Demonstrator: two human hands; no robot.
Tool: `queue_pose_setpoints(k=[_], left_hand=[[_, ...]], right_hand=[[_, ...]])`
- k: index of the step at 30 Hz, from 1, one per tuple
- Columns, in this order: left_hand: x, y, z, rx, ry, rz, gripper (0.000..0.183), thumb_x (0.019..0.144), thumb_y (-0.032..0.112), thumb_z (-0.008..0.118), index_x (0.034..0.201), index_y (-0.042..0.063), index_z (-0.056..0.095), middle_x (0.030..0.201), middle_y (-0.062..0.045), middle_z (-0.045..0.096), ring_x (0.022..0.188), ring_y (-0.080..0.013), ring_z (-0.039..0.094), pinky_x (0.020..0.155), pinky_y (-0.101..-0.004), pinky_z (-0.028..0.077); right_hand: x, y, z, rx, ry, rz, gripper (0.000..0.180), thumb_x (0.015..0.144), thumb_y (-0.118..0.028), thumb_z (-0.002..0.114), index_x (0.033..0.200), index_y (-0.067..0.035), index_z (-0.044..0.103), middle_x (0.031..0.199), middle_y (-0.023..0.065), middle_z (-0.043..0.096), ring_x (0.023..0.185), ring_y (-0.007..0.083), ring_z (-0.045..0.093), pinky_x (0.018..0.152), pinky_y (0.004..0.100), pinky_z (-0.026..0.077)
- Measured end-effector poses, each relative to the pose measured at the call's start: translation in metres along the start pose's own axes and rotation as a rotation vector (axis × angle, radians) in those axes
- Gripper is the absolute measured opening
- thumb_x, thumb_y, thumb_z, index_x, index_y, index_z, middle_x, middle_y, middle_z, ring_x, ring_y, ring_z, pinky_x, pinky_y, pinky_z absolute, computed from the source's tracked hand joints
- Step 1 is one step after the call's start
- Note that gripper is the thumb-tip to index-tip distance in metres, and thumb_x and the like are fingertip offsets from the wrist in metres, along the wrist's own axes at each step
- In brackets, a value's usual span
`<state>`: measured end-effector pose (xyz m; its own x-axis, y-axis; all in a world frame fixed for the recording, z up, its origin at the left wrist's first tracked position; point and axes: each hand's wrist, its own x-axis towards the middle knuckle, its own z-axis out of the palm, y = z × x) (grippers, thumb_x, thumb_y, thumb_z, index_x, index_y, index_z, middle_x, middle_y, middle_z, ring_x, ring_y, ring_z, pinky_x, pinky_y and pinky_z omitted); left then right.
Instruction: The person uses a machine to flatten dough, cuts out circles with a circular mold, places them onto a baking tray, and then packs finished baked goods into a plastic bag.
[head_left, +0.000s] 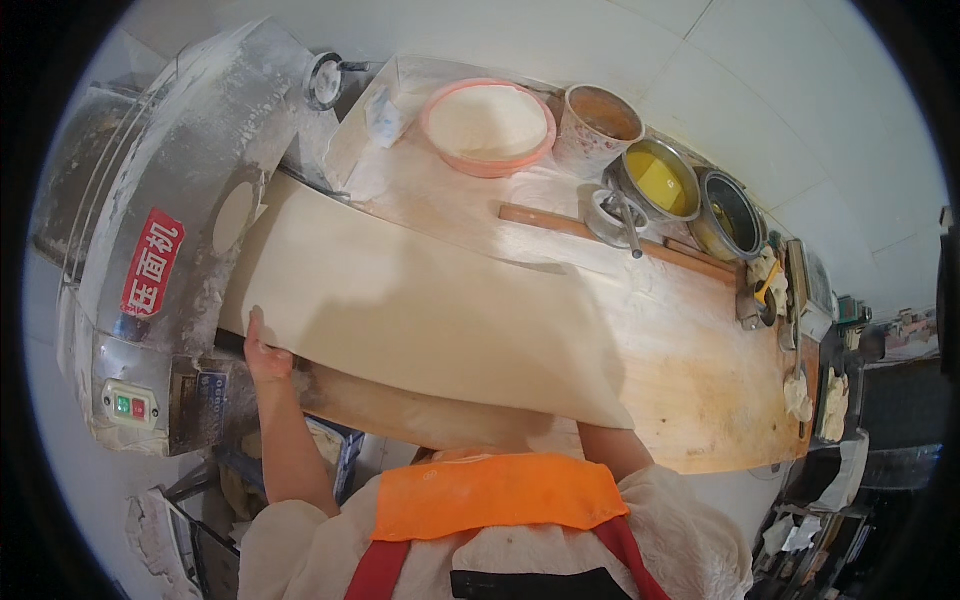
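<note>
A wide, smooth dough sheet stretches from the dough-pressing machine across the wooden worktable. At its near edge, close to the machine, my left hand holds the sheet, one finger or thumb showing against the edge and the rest hidden. My right forearm runs beneath the sheet's right end, which drapes over it. The right hand itself is covered by the dough. A round flap of dough clings to the machine's metal cover.
Along the wall stand a pink basin of flour, a patterned bucket, a pot of yellow liquid and a dark-lined pot. A wooden strip and small metal container sit nearer. Machine buttons are at left.
</note>
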<state>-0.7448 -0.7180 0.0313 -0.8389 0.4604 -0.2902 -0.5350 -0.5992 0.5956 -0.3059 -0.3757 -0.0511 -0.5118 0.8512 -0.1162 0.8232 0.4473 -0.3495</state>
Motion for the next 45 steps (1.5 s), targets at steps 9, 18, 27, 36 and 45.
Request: queue_pose_setpoints(k=[9,18,27,36,45], left_hand=[[-0.023,-0.078,-0.032,0.087,0.23,-0.102,0.036,0.093,0.021,0.057,0.122,0.001,0.052,0.116,-0.012,0.06,0.108,-0.0287,0.059,0.092,-0.043,0.05],[-0.091,-0.153,0.014,0.137,0.366,-0.134,0.036,0.092,0.012,0.055,0.125,-0.002,0.047,0.121,-0.014,0.058,0.111,-0.0308,0.058,0.096,-0.0472,0.049],[-0.225,-0.233,0.099,0.599,0.111,-0.695,0.037,0.096,0.028,0.052,0.115,-0.005,0.054,0.108,-0.015,0.064,0.095,-0.0289,0.066,0.082,-0.04,0.056],[-0.198,-0.146,0.012,1.095,0.148,0.081,0.027,0.092,0.021,0.055,0.11,0.002,0.059,0.097,-0.011,0.064,0.087,-0.02,0.064,0.068,-0.0302,0.052],[-0.179,0.136,0.054,0.94,1.15,0.981,0.094,0.075,0.044,0.076,0.139,-0.01,0.032,0.134,-0.022,0.047,0.118,-0.0305,0.051,0.099,-0.0391,0.041]], right_hand=[[-0.018,0.065,-0.019,-0.041,0.058,-0.061,0.031,0.087,-0.02,0.058,0.114,-0.003,0.06,0.116,0.0111,0.059,0.106,0.0241,0.054,0.09,0.0327,0.043],[-0.027,0.178,-0.061,-0.043,0.179,-0.103,0.032,0.089,-0.022,0.056,0.116,-0.005,0.059,0.121,0.0109,0.058,0.113,0.0247,0.052,0.095,0.0334,0.042],[-0.054,0.355,-0.137,-0.126,0.372,-0.018,0.032,0.091,-0.023,0.055,0.118,-0.007,0.059,0.127,0.0107,0.056,0.12,0.0253,0.05,0.099,0.034,0.041],[-0.022,0.435,-0.167,-0.25,0.349,0.043,0.054,0.094,-0.025,0.048,0.139,0.004,0.037,0.145,0.0204,0.037,0.136,0.0304,0.032,0.112,0.041,0.026],[0.092,0.1,-0.121,0.228,0.217,-0.419,0.038,0.088,-0.017,0.056,0.124,-0.005,0.056,0.126,0.016,0.057,0.117,0.0343,0.052,0.1,0.0437,0.04]])
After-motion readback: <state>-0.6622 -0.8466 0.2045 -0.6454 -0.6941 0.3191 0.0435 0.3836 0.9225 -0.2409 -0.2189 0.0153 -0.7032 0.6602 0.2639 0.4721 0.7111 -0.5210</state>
